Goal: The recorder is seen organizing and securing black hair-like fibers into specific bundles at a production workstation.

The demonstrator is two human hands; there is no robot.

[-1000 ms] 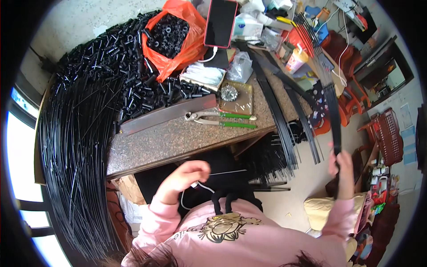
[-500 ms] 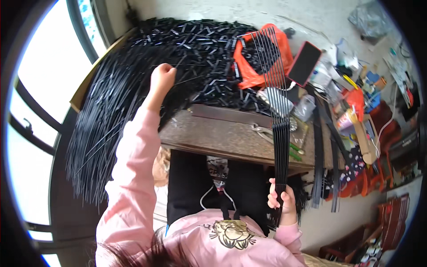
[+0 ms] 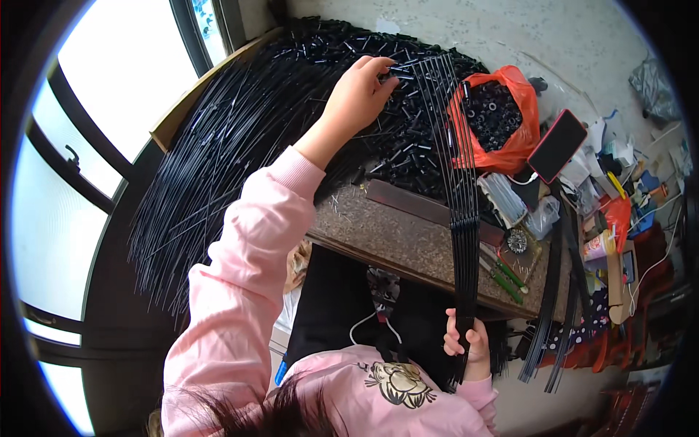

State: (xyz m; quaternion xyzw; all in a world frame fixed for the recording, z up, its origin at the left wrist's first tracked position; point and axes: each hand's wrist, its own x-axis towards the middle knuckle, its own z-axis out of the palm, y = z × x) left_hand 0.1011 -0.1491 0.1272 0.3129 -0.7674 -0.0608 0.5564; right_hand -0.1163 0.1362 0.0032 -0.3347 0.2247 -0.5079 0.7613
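A bundle of thin black rods (image 3: 464,255) stands nearly upright in my right hand (image 3: 467,344), whose fingers wrap round its lower end. Above the hand the rods lie close together, then fan out toward their tips. My left hand (image 3: 359,93) is at the upper left of these tips, over the heap of small black tubes (image 3: 408,156). Its fingers are bent and curled at the tips beside a small dark piece; what they hold is too small to make out. Left of that arm lies a large spread of loose thin black rods (image 3: 211,160).
An orange plastic bag (image 3: 526,98) holds small black rings. Beside it are a phone (image 3: 558,146) with a cable and a stack of white pieces (image 3: 502,198). Green-handled pliers (image 3: 502,273) and a dark flat bar (image 3: 408,202) lie along the table's front edge (image 3: 378,262). Black strips (image 3: 550,306) hang over the right side.
My left hand has moved right and away from me, from the loose rods to near the tips of the held bundle. The right hand keeps its grip. The view has shifted.
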